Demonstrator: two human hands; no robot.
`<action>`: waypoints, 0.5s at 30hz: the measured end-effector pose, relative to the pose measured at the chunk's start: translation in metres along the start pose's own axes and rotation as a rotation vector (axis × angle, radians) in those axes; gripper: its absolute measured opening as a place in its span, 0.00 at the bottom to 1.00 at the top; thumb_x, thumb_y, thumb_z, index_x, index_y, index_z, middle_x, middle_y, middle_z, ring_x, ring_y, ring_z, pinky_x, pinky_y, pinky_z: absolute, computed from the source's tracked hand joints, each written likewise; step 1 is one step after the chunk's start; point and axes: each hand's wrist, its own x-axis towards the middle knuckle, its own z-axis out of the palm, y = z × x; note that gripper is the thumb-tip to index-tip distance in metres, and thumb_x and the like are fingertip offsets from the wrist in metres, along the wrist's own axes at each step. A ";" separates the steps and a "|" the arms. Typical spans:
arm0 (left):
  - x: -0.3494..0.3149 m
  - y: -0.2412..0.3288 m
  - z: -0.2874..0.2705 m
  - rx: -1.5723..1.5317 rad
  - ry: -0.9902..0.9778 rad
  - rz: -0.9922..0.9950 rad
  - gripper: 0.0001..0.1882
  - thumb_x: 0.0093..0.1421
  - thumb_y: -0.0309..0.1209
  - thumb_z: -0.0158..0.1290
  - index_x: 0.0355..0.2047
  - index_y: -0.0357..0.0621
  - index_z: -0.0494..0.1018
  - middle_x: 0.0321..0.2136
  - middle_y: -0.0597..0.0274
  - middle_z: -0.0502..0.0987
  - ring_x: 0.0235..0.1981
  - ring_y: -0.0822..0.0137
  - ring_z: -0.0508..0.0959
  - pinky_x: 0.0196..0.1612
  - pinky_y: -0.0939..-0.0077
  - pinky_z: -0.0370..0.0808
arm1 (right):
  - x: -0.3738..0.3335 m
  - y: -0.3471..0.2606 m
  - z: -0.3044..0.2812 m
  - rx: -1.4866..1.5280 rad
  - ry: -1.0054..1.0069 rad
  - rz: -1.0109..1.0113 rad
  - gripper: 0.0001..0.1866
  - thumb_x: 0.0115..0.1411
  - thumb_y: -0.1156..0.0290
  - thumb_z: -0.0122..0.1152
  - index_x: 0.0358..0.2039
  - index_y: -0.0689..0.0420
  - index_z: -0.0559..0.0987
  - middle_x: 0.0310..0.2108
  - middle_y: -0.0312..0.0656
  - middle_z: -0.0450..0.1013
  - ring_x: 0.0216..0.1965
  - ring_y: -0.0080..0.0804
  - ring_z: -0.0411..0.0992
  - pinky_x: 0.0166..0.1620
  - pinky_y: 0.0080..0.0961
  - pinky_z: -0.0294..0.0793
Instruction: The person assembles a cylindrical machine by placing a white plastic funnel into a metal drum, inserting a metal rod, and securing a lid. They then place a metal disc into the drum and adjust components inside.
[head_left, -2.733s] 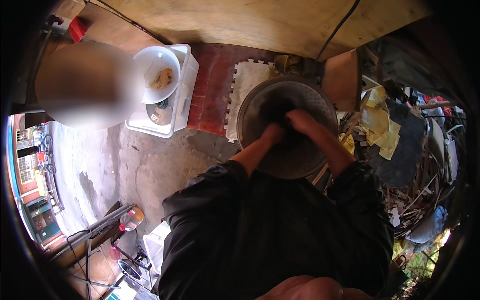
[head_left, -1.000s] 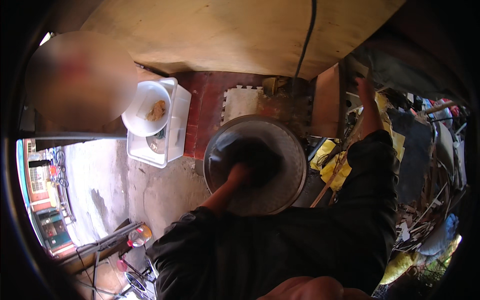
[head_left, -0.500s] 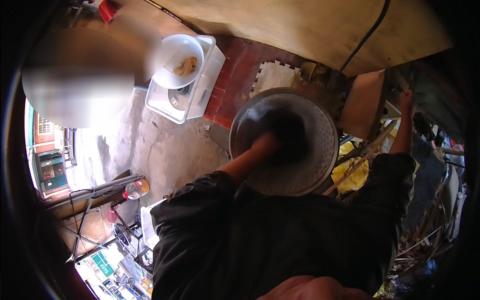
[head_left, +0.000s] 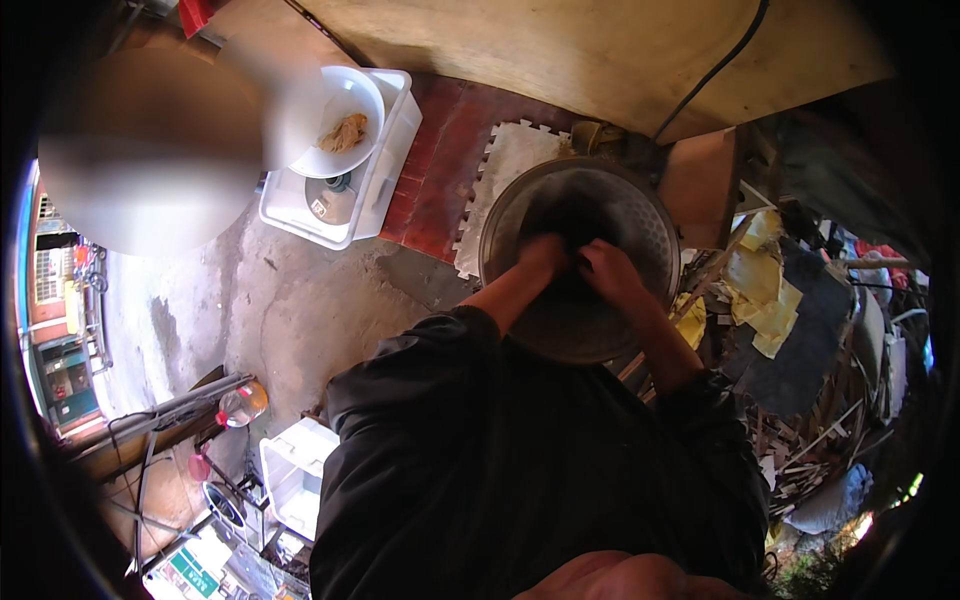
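Basin (head_left: pixel 648 235), wide, round and metal, stands right of centre, directly in front of the dark jacket (head_left: pixel 560 460). Its far left rim overlaps a white mat (head_left: pixel 505 165) with a toothed edge; from this angle I can't tell whether the two touch. I have the left hand (head_left: pixel 543 254) low over the basin's middle, its fingers lost in a dark patch (head_left: pixel 570 207), so whether they grip anything I can't say. The right hand (head_left: pixel 610 268) reaches in from the near right, just beside the left, fingers bent inward toward the same spot; I can't make out whether they pinch something. Nor can I tell if the patch is a dark clump or deep shadow.

I judge the step in hand to be two-handed work inside the basin, partway through rather than finished. For the next move I'd want both hands close together, fingers low and clear of the metal wall, and a better-lit look into the middle before closing on anything. To the far left, a white bowl (head_left: pixel 362 90) with a brown lump (head_left: pixel 345 133) sits over a white tub (head_left: pixel 385 185), well apart from both hands.
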 end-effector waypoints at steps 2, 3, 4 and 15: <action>0.011 -0.007 0.009 0.005 0.036 0.062 0.12 0.52 0.36 0.50 0.31 0.43 0.78 0.35 0.48 0.78 0.39 0.51 0.79 0.41 0.58 0.76 | 0.003 0.004 0.017 -0.113 0.027 0.018 0.12 0.47 0.74 0.60 0.34 0.58 0.74 0.33 0.49 0.69 0.37 0.50 0.70 0.39 0.39 0.71; 0.020 -0.012 0.018 0.004 0.051 0.095 0.12 0.52 0.36 0.50 0.31 0.44 0.78 0.35 0.49 0.78 0.39 0.51 0.79 0.41 0.58 0.76 | 0.001 0.006 0.020 -0.144 0.038 0.016 0.12 0.47 0.73 0.58 0.35 0.58 0.73 0.34 0.50 0.69 0.38 0.51 0.70 0.40 0.40 0.72; 0.028 -0.016 0.028 0.014 0.053 0.153 0.13 0.54 0.36 0.48 0.33 0.43 0.78 0.36 0.49 0.78 0.40 0.51 0.78 0.42 0.59 0.75 | -0.002 0.008 0.021 -0.174 0.049 0.016 0.12 0.47 0.73 0.57 0.35 0.58 0.72 0.35 0.50 0.69 0.38 0.52 0.70 0.41 0.41 0.72; 0.133 -0.084 0.121 0.016 0.259 0.382 0.12 0.56 0.29 0.43 0.36 0.41 0.75 0.38 0.46 0.76 0.41 0.48 0.76 0.45 0.58 0.73 | 0.008 -0.011 0.027 -0.411 0.151 -0.059 0.05 0.49 0.74 0.53 0.28 0.55 0.72 0.30 0.44 0.68 0.35 0.42 0.71 0.36 0.35 0.74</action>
